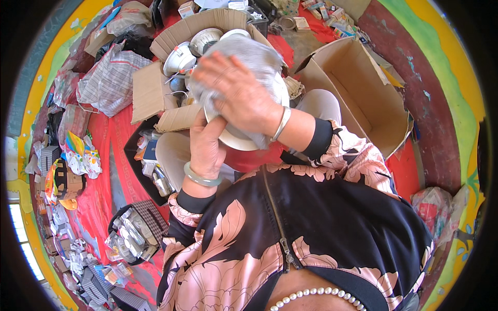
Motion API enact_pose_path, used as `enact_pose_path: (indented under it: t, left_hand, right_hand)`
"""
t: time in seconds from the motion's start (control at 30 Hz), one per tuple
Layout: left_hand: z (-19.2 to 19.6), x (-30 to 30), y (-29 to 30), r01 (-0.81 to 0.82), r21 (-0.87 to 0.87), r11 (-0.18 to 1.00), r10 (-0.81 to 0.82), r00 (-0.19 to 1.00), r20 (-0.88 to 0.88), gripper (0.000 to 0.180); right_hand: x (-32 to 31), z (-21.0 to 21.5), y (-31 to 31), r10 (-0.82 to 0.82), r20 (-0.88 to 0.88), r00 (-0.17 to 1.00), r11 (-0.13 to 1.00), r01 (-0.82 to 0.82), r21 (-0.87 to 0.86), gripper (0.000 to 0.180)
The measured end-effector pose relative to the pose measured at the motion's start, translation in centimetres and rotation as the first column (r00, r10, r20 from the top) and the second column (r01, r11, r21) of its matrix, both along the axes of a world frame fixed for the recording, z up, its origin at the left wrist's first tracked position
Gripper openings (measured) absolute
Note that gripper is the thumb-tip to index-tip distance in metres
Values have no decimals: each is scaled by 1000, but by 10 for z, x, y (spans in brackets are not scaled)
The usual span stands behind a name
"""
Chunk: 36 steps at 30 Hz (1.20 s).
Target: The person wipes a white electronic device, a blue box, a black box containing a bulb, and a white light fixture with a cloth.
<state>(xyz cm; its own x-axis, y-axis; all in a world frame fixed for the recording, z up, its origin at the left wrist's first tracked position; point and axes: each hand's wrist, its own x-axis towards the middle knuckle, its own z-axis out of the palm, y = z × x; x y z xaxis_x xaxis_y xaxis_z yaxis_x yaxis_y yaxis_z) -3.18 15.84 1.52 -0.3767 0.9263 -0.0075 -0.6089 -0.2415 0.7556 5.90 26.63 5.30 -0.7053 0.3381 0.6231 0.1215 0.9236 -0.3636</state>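
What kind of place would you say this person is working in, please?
Probably a floor-level sorting or packing spot: open cardboard boxes, one full of round white lamp fittings, and bagged goods spread over a red floor covering.

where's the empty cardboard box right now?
In the head view, the empty cardboard box lies open on the red floor covering at upper right, just right of the person's right hand and the grey cloth it presses on a white dish.

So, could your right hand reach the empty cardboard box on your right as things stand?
Probably yes: the empty box sits open just beside the right hand with nothing between, though that hand is pressing a grey cloth on the white dish.
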Motion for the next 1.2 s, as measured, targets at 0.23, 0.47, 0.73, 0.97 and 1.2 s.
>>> enact_pose_path:
  t: [0.23,0.47,0.73,0.97,1.2]
  left_hand:
    - [-1,-12,-9,23,-13,1000,-23,999,-29,36]
    - [8,-20,-11,-28,-66,997,23,997,-80,38]
    - [24,-50,-2,185,-71,980,-189,981,-51,61]
    - [6,-27,-4,8,194,981,-3,1000,-26,69]
    - [2,-3,14,-295,18,955,295,946,-135,47]
  right_hand:
    - [7,-1,21,123,72,990,966,-136,219,59]
    - [30,-17,65,-68,-98,993,998,68,1,39]
    - [46,3,62,67,80,994,964,-44,-261,34]
    - [42,-5,53,-212,-550,808,18,-559,-829,25]
    - [31,-40,40,-354,-343,870,450,-164,-878,20]
